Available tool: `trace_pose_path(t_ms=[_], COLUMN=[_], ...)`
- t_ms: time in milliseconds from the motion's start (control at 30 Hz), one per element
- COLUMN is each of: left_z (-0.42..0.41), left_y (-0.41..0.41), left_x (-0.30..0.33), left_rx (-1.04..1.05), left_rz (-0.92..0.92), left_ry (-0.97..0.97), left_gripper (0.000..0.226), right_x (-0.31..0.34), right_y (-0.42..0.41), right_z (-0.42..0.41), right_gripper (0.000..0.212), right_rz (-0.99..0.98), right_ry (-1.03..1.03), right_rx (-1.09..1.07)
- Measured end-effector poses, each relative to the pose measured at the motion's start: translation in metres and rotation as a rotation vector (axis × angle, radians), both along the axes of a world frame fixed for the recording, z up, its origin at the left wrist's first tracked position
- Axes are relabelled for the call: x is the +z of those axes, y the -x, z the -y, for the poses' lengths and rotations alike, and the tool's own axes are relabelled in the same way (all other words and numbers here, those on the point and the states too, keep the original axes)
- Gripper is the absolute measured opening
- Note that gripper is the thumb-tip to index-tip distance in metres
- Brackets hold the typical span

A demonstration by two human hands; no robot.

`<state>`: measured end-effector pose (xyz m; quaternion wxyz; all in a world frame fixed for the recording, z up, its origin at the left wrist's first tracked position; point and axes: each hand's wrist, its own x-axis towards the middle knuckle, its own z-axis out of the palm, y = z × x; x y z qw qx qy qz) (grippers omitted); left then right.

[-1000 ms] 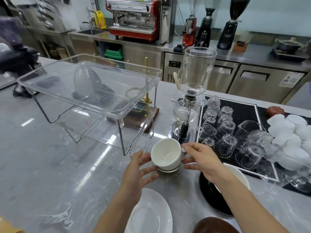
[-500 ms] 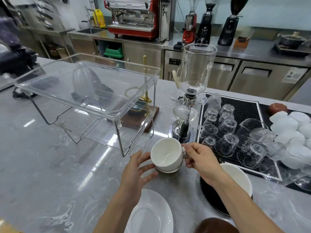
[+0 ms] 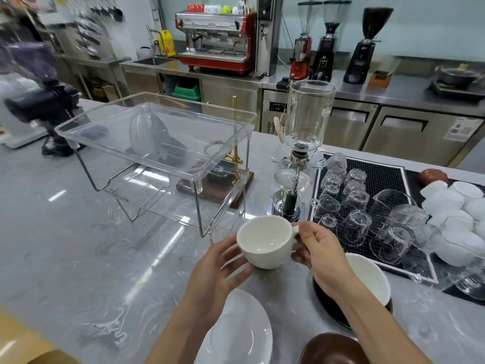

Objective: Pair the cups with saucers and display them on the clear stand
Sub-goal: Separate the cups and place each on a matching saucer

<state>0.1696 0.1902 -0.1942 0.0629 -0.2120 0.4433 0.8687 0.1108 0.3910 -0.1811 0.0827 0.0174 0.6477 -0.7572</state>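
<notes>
A person's right hand (image 3: 319, 254) pinches the handle of a white cup (image 3: 266, 241) above the grey counter (image 3: 78, 258), while the left hand (image 3: 219, 271) cradles its underside with spread fingers. The clear stand (image 3: 157, 132) stands at ten o'clock from the cup; a white saucer (image 3: 241, 334) lies at six o'clock, and upturned glasses (image 3: 354, 206) on a black mat sit at two o'clock.
</notes>
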Motion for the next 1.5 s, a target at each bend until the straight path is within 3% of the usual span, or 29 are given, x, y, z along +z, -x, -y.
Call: trace_pose_path(t_ms=[333,800,1233,1367,1500], left_z=[0.003,0.017,0.040,0.045,0.044], left_y=[-0.034,-0.065,-0.104,-0.114,-0.118], left_x=[0.006,0.009,-0.010,-0.020,-0.028], left_rx=[0.015,0.027,0.107,0.126,0.136], left_rz=[-0.029,-0.061,0.035,0.094,0.145], left_ry=[-0.045,-0.015,0.081,0.093,0.122], left_gripper=[0.030,0.022,0.045,0.020,0.015], right_x=[-0.001,0.000,-0.017,-0.032,-0.040], right_y=[-0.029,-0.054,-0.087,-0.095,-0.098], right_z=[0.012,0.023,0.051,0.053,0.053], right_gripper=[0.035,0.035,0.022,0.021,0.022], right_rz=[0.009,-0.109,0.006,0.067,0.144], right_ry=[0.131,0.085,-0.074,-0.084,-0.059], right_rx=[0.036,0.145,0.273,0.281,0.281])
